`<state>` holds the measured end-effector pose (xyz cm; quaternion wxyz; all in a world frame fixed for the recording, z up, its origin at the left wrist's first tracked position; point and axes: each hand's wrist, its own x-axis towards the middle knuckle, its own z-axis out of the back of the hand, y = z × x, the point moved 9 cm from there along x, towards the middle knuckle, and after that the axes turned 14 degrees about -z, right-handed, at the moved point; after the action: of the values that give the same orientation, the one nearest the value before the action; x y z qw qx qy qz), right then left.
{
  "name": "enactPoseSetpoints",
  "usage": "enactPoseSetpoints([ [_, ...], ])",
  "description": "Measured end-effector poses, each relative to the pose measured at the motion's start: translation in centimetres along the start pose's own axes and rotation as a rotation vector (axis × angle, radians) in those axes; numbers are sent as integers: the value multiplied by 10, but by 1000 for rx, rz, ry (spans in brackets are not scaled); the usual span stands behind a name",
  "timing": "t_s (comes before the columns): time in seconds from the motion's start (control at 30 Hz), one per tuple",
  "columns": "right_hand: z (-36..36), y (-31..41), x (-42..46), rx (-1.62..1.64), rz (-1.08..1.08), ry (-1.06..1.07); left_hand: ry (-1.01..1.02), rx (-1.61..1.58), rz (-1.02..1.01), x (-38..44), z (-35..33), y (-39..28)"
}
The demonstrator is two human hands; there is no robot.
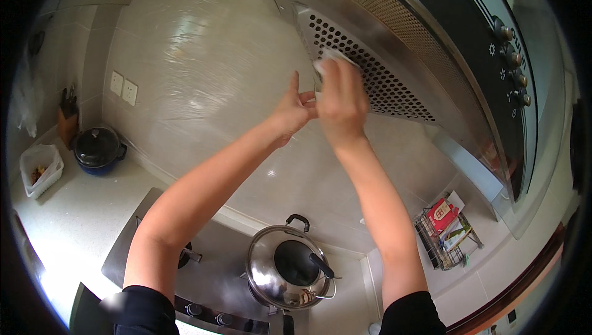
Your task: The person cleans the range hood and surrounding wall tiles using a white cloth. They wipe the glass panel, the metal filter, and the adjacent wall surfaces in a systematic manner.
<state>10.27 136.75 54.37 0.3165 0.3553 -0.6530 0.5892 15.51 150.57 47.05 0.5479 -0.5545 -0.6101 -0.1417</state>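
A white cloth or wipe (340,55) is in my right hand (343,99), which presses it against the perforated metal panel (388,87) on the underside of a range hood. The hand is slightly blurred and hides part of the panel's left edge. Just left of it, my left hand (296,112) has its thumb raised, with nothing visible between thumb and fingers. Its fingertips reach towards the panel's edge and are partly hidden behind the right hand. Both arms are stretched upward over the stove.
Below, a wok with a domed steel lid (286,265) sits on the gas stove (222,265). The hood's control knobs (514,59) are at upper right. A wire basket (439,238) holds packets. Leftward are a lidded pot (97,147), a knife block (67,124) and a plastic-lined container (44,173).
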Motion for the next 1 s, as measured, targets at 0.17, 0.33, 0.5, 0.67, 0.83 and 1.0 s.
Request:
enactPoseSetpoints([
  [0.17, -21, 22, 17, -90, -6, 89, 18, -62, 6, 1, -11, 1],
  [0.33, 37, -33, -10, -191, -62, 91, -49, -47, 87, -5, -3, -1],
  [0.5, 109, -92, -20, -320, -226, -68, -24, 3, 104, -4, -4, -1],
  [0.67, 87, -71, -10, -281, -217, -76, -17, 9, 100, -5, -7, -3],
  [0.83, 48, -28, 12, -137, -111, -125, -26, 43, 106, -4, 0, 1],
  [1.0, 2, 16, 38, 13, -71, -130, 35, -44, 61, 1, -4, 14],
])
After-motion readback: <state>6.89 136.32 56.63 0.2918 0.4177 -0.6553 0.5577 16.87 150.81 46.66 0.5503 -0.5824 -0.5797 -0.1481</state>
